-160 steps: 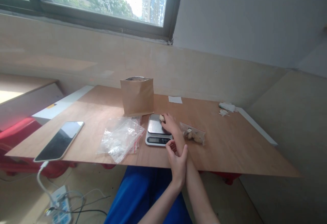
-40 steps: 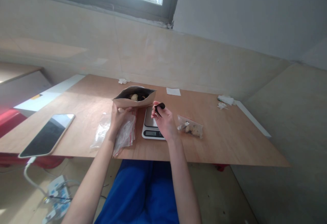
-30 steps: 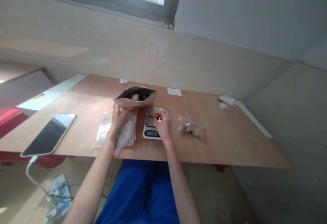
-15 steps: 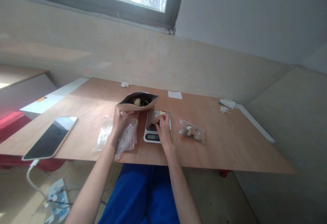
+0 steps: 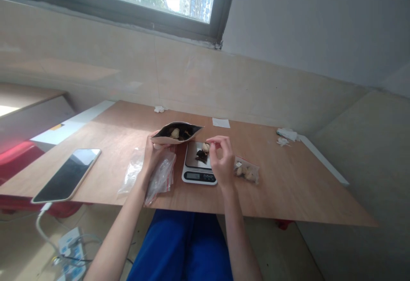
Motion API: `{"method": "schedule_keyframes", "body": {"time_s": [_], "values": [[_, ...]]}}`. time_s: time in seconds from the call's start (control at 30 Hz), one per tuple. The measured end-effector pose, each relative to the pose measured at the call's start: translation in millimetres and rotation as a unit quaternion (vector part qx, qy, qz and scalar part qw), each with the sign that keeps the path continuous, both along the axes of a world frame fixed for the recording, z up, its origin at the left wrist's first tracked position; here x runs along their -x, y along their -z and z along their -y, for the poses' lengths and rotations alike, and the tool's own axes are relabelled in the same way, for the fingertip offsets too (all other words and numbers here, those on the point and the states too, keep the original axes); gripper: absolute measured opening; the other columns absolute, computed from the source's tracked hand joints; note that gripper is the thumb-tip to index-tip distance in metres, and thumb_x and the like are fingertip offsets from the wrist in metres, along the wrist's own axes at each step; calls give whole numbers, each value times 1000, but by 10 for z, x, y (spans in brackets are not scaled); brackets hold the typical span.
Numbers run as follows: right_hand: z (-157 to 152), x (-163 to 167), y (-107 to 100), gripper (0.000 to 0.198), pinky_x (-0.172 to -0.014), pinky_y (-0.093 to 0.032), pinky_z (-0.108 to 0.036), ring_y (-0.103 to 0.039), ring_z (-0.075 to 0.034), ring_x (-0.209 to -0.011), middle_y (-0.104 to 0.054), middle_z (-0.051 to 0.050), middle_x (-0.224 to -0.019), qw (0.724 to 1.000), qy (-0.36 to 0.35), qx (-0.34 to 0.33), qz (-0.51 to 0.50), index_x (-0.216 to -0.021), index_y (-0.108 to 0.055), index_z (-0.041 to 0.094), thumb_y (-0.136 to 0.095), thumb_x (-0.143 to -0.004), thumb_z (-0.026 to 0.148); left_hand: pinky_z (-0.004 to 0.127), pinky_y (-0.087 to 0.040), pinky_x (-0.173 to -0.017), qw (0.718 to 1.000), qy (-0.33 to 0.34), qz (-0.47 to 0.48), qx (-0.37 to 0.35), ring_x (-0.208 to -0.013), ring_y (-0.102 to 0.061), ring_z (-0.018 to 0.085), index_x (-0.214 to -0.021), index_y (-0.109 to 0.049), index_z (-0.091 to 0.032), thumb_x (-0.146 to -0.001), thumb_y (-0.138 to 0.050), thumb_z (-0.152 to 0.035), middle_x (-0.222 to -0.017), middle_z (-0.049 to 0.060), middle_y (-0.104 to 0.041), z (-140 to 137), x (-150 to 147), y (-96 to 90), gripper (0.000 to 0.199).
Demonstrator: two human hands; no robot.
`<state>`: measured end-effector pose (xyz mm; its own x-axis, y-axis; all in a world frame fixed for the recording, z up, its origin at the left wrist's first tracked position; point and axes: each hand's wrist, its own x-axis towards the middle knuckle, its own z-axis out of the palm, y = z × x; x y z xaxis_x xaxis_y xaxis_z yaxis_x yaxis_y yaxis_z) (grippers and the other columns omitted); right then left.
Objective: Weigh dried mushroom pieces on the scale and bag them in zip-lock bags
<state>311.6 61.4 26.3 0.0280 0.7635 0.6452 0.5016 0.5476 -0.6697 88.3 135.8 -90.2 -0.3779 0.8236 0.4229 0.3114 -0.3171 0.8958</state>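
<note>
My left hand (image 5: pixel 153 153) grips the near left side of a brown pouch (image 5: pixel 171 140), whose wide mouth faces up. Inside it lie pale and dark dried pieces. Beside the pouch stands a small white kitchen scale (image 5: pixel 200 177) with a metal plate. A dark, shrivelled piece (image 5: pixel 201 156) and a pale, rounded piece (image 5: pixel 205 147) rest on that plate. My right hand (image 5: pixel 223 157) is over the plate's right edge, its thumb and fingertips drawn together next to the pale piece. Whether anything is between them is too small to make out.
Clear zip bags (image 5: pixel 160 174) lie under my left forearm. To the right is a zip bag of pale pieces (image 5: pixel 246 172). A phone (image 5: pixel 68 174) on a charging cable lies at the left. White paper (image 5: pixel 221 122) and crumpled tissues (image 5: pixel 287 134) are along the back.
My right hand has let go of the dark piece on the scale plate and moved right and slightly up. My left hand still holds the pouch. The whole view has shifted slightly.
</note>
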Motion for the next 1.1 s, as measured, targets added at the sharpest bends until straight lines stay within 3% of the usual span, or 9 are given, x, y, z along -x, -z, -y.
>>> {"method": "schedule_keyframes", "body": {"time_s": [0.2,0.37,0.47,0.57,0.63,0.77,0.9,1.0,1.1], "values": [[-74,139,-319,24,-90,-41,-31,-54,-17,-100,-61,-6,-100,967,-182,2,176,-98,-60,20,-37,-90,16,39,-43,-89,1000,12,6,-12,-105,-55,26,-116,-49,-17,-61,-71,-38,-113,10,-58,6,-6,3,62],[-175,307,-417,32,-89,-39,-36,-56,-22,-98,-65,-13,-99,929,-140,32,341,-98,-62,13,-31,-94,18,36,-46,-83,999,0,29,13,-97,-58,24,-110,-52,-19,-59,-72,-37,-111,8,-59,41,-32,-68,57],[-191,412,-521,35,-86,-37,-39,-59,-26,-92,-66,-18,-94,882,-105,49,457,-93,-63,9,-29,-93,15,34,-48,-78,1000,-2,19,14,-90,-60,23,-110,-52,-19,-60,-71,-36,-109,8,-60,63,-38,-96,56],[-195,524,-601,32,-81,-40,-38,-62,-27,-90,-67,-19,-94,833,-113,95,533,-90,-65,7,-33,-91,10,34,-47,-81,1000,-7,-4,-10,-95,-58,23,-111,-51,-19,-62,-69,-35,-111,9,-58,63,-33,-86,55],[-214,597,-617,29,-77,-42,-36,-62,-28,-91,-66,-19,-98,817,-122,140,546,-95,-64,6,-35,-88,7,35,-45,-85,999,-4,-19,-28,-101,-56,24,-112,-51,-19,-64,-68,-34,-115,9,-56,53,-24,-67,53],[-342,688,-587,32,-82,-43,-34,-58,-28,-104,-60,-20,-115,827,-131,210,505,-116,-53,5,-41,-89,17,37,-43,-89,999,-1,-42,-34,-106,-54,24,-112,-51,-19,-65,-66,-35,-114,9,-56,40,-6,-50,52],[-524,650,-565,40,-79,-46,-30,-59,-25,-101,-61,-14,-115,813,-247,252,463,-114,-55,10,-46,-86,37,38,-43,-88,998,0,-63,-25,-102,-55,23,-110,-52,-18,-67,-64,-38,-114,9,-56,59,-12,-73,48],[-614,571,-573,32,-71,-47,-27,-61,-22,-88,-67,-9,-101,799,-279,251,470,-103,-61,14,-46,-82,33,38,-45,-85,998,-2,-66,-17,-98,-56,22,-109,-52,-19,-67,-64,-38,-113,9,-57,67,-24,-81,48],[-668,498,-587,32,-72,-46,-23,-60,-19,-91,-67,-3,-104,800,-311,226,459,-104,-62,18,-50,-75,20,37,-45,-85,998,-6,-65,-14,-97,-56,22,-110,-52,-19,-66,-66,-36,-113,8,-57,60,-23,-71,49]]}}
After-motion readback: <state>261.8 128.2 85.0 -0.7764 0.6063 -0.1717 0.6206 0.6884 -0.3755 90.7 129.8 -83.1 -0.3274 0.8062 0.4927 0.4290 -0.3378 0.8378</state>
